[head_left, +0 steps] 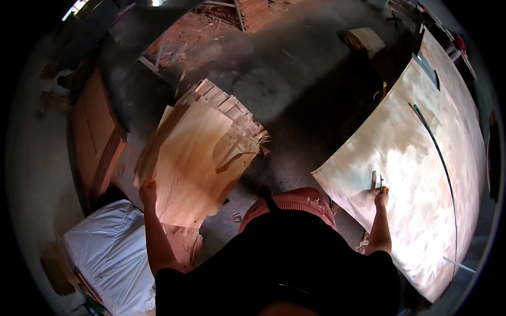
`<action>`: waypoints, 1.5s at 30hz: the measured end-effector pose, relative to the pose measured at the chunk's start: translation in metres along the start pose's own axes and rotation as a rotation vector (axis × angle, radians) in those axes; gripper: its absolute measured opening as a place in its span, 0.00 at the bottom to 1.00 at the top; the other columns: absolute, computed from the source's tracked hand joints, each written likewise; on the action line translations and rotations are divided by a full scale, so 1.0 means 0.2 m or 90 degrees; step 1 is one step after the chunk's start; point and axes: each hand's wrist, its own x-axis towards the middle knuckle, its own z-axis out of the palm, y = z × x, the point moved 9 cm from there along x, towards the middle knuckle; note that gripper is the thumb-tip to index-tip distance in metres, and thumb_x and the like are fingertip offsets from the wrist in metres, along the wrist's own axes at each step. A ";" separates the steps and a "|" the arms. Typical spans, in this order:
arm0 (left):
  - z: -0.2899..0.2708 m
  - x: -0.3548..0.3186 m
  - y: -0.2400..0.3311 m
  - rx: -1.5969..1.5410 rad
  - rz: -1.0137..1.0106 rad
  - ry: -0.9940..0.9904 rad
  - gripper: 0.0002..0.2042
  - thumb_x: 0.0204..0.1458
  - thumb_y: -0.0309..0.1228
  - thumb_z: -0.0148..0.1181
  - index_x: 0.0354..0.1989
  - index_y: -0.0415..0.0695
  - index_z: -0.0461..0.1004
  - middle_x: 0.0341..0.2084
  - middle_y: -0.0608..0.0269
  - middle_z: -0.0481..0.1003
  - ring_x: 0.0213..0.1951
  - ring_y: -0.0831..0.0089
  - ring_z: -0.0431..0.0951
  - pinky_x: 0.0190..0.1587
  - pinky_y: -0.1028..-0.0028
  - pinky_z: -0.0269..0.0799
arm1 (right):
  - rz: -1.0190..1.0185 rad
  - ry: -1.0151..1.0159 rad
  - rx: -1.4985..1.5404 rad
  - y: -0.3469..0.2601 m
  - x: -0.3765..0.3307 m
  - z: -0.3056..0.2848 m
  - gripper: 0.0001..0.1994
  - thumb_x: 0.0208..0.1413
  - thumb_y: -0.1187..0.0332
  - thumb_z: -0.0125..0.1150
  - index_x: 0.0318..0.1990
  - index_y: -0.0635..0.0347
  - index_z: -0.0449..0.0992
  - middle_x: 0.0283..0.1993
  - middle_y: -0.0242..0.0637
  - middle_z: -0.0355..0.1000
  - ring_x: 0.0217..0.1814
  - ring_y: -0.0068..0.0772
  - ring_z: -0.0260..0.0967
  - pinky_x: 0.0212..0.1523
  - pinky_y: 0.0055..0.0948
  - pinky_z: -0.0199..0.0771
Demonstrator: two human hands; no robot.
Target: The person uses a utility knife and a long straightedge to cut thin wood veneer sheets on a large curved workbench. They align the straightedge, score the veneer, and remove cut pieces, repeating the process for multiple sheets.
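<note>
My left hand (147, 192) grips the near edge of a stack of thin, pale wood veneer sheets (197, 152), lifted and fanned out in front of me, with ragged split ends at the far side. My right hand (381, 197) rests on a large pale plywood board (421, 174) to my right and holds a small dark tool (380, 183), thin and upright, against the board. A small grey piece lies beside that tool.
A white plastic-wrapped bundle (113, 253) lies at the lower left. A brown wooden panel (97, 139) stands on the left. A thin dark curved strip (440, 152) crosses the board. Grey concrete floor (274, 73) stretches ahead, with reddish scraps (184, 34) at the far side.
</note>
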 end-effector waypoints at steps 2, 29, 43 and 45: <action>0.17 -0.11 0.06 0.056 -0.027 -0.013 0.29 0.38 0.35 0.60 0.53 0.49 0.60 0.52 0.49 0.59 0.50 0.56 0.62 0.51 0.65 0.57 | 0.020 -0.003 -0.009 0.20 -0.08 -0.18 0.21 0.50 0.74 0.40 0.54 0.63 0.56 0.61 0.45 0.47 0.59 0.46 0.49 0.56 0.31 0.52; 1.85 0.12 3.35 0.419 0.847 -0.705 0.18 0.45 0.39 0.51 0.45 0.48 0.67 0.40 0.59 0.68 0.40 0.59 0.69 0.40 0.67 0.66 | 0.241 0.333 0.330 -0.44 0.08 -0.39 0.16 0.50 0.73 0.44 0.48 0.54 0.66 0.46 0.40 0.65 0.51 0.40 0.59 0.50 0.30 0.58; 2.71 0.76 4.82 0.338 0.701 -0.754 0.16 0.45 0.37 0.53 0.41 0.42 0.69 0.36 0.57 0.72 0.37 0.67 0.73 0.39 0.72 0.68 | 0.186 0.060 0.452 -1.23 1.42 -0.61 0.21 0.51 0.71 0.41 0.55 0.41 0.58 0.35 0.40 0.70 0.39 0.43 0.67 0.38 0.37 0.65; 2.82 0.84 4.95 0.327 0.734 -0.763 0.17 0.46 0.37 0.53 0.42 0.41 0.69 0.37 0.56 0.72 0.37 0.66 0.73 0.39 0.72 0.68 | 0.197 0.039 0.490 -1.26 1.44 -0.58 0.20 0.52 0.72 0.39 0.54 0.46 0.59 0.37 0.36 0.71 0.38 0.35 0.69 0.40 0.32 0.67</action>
